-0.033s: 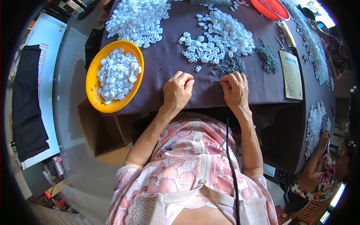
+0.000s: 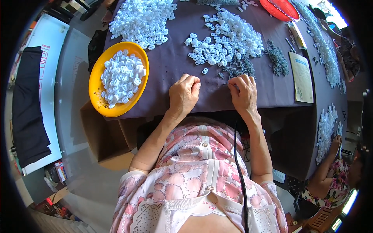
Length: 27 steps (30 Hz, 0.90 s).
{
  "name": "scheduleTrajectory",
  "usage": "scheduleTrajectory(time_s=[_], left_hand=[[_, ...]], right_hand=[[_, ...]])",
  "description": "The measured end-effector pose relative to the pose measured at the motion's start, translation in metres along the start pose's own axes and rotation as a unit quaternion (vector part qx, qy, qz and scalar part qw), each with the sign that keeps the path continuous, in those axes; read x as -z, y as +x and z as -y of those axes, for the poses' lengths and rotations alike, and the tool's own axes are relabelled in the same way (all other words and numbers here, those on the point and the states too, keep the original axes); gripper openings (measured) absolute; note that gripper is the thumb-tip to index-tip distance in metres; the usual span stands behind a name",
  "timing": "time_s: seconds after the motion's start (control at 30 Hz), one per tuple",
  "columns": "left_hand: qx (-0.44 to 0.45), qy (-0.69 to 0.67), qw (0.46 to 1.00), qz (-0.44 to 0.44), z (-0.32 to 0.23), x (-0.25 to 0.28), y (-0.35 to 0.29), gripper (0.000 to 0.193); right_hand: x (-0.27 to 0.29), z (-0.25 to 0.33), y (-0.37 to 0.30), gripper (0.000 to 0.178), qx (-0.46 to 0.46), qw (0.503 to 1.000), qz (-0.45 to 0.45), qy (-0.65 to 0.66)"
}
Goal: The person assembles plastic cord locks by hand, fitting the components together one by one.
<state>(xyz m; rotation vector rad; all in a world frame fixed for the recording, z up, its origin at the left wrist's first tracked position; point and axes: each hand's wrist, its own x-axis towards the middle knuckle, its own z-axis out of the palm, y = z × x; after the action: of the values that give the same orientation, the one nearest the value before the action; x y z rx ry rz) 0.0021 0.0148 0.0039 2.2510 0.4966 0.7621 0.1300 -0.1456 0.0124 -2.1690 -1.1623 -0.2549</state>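
My left hand is closed above the near edge of the dark cloth, thumb against the curled fingers; whatever it holds is hidden. My right hand is closed too, its fingers bent down at the near side of a small heap of grey-green bits. Something small and dark shows by its fingertips, too tiny to name. Beyond both hands spreads a pile of small white plastic pieces with holes. One loose white piece lies between the hands and that pile.
A yellow oval bowl of white pieces sits at the left edge. Behind are a larger white pile and a red basket. To the right lie more grey-green bits and a pale booklet. Another person sits at right.
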Motion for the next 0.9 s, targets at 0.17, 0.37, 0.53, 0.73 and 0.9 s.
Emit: scheduleTrajectory(time_s=[0.17, 0.37, 0.53, 0.73, 0.9], left_hand=[[0.000, 0.002, 1.000, -0.011, -0.004, 0.000, -0.002, 0.004], [-0.006, -0.023, 1.000, -0.011, -0.006, -0.001, -0.001, 0.004], [0.075, -0.196, 0.975, 0.077, -0.022, -0.011, 0.007, 0.007], [0.103, -0.212, 0.965, 0.111, -0.018, -0.023, 0.004, 0.008], [0.065, -0.132, 0.986, 0.083, -0.022, -0.025, 0.002, 0.010]], right_hand=[[0.000, 0.008, 0.006, 0.008, 0.020, 0.999, 0.013, -0.028], [-0.002, 0.010, 0.010, 0.005, 0.026, 0.999, 0.031, -0.022], [0.003, 0.023, 0.011, 0.005, -0.033, 0.981, 0.085, 0.170], [-0.002, 0.032, 0.001, 0.011, -0.071, 0.971, 0.067, 0.216], [-0.005, 0.032, -0.002, 0.014, -0.128, 0.956, 0.052, 0.259]])
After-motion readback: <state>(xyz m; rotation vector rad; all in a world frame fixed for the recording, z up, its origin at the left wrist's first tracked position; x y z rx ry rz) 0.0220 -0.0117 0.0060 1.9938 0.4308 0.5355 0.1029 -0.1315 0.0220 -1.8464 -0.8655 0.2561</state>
